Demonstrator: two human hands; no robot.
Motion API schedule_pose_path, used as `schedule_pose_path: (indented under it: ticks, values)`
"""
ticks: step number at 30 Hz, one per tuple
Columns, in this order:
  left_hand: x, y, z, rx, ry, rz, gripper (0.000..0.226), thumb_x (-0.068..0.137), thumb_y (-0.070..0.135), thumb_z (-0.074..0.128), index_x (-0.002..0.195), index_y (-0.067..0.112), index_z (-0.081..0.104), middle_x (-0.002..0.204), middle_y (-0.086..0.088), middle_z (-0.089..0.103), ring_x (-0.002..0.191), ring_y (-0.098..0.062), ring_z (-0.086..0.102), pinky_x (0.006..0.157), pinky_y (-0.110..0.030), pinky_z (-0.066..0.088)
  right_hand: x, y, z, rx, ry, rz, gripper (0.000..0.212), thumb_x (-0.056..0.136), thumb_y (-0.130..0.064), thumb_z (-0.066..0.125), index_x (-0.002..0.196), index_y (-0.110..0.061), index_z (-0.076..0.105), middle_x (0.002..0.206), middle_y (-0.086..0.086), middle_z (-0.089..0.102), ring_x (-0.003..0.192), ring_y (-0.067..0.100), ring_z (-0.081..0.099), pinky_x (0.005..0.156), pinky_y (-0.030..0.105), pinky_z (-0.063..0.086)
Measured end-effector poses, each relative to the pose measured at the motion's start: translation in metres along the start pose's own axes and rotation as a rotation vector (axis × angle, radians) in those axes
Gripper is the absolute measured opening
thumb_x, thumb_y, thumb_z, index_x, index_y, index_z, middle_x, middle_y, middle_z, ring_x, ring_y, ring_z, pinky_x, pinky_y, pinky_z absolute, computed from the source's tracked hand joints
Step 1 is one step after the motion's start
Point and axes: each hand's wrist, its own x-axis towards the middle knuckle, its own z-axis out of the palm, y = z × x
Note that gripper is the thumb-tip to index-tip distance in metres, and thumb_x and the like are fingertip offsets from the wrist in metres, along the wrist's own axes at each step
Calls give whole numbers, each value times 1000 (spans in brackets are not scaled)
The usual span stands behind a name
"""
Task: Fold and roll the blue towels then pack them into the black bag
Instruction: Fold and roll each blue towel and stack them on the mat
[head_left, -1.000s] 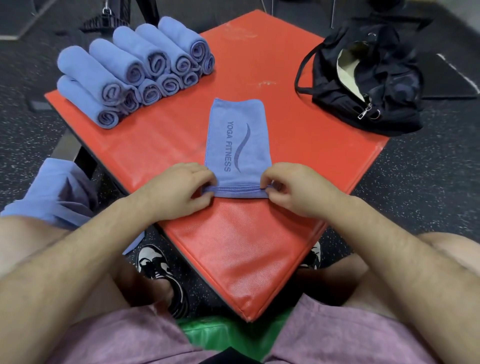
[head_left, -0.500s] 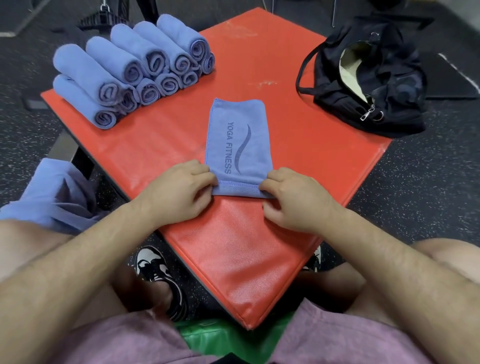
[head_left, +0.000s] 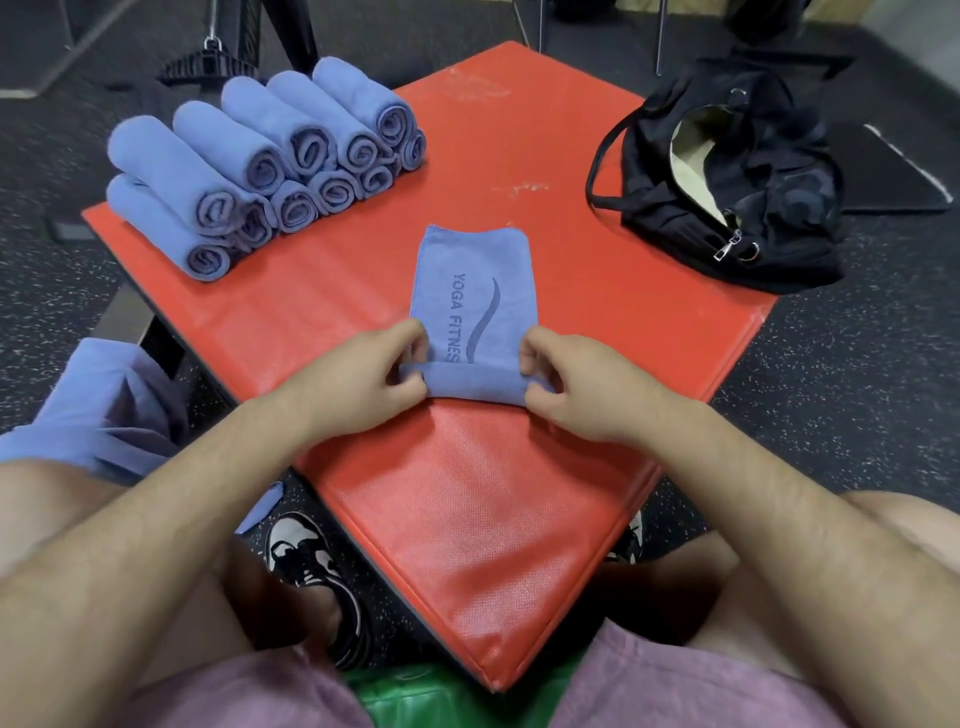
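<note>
We found the towel (head_left: 470, 291) at the middle of the mat (head_left: 467, 519), its near end curled into a short roll. The left hand (head_left: 358, 379) pinched the roll's left end, the right hand (head_left: 576, 389) its right. Rolled towels (head_left: 260, 166) occupied the left corner, the bag (head_left: 727, 171) the far right edge.

Towel (head_left: 470, 291) near edge, flat before, now turned over into first roll; left hand (head_left: 358, 376), right hand (head_left: 576, 387) shifted toward 12 o'clock, pinching roll ends.
</note>
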Motion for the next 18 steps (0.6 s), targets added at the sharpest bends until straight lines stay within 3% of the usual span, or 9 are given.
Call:
schedule_pose_path:
  ticks: [5, 8, 10, 14, 18]
  values:
    - [12, -4, 5, 200, 141, 133, 9, 82, 11, 60, 90, 14, 59, 91, -4, 51, 81, -23, 48, 75, -32, 40, 4, 1, 9, -322, 223, -152, 4, 84, -20, 59, 84, -20, 62, 91, -4, 55, 85, 21, 47, 70, 36, 42]
    - [9, 0, 3, 309, 110, 228, 14, 81, 18, 49, 86, 12, 60, 88, -5, 55, 79, -27, 50, 71, -41, 47, -2, 0, 5, -512, 220, -218, 15, 87, -34, 53, 84, -23, 63, 92, -9, 58, 91, 21, 51, 69, 39, 41]
    - [4, -2, 1, 307, 91, 227, 21, 81, 25, 52, 92, 10, 62, 91, -3, 57, 80, -25, 51, 73, -41, 48, -6, 1, 5, -523, 182, -204, 17, 82, -39, 55, 90, -24, 61, 95, -11, 59, 96, 21, 51, 72, 40, 42]
    - [3, -11, 2, 317, 64, 203, 33, 82, 28, 54, 108, 8, 62, 106, -5, 59, 92, -25, 54, 85, -35, 46, -3, 9, 6, -473, 184, -163, 27, 75, -29, 57, 102, -24, 62, 106, -11, 61, 102, 23, 54, 73, 40, 46]
    - [14, -11, 0, 235, 38, 163, 35, 80, 32, 48, 103, 12, 64, 90, 0, 58, 83, -21, 52, 84, -32, 43, 6, 6, 6, -250, 175, -87, 23, 76, -26, 59, 98, -18, 63, 100, -5, 60, 94, 23, 50, 78, 44, 50]
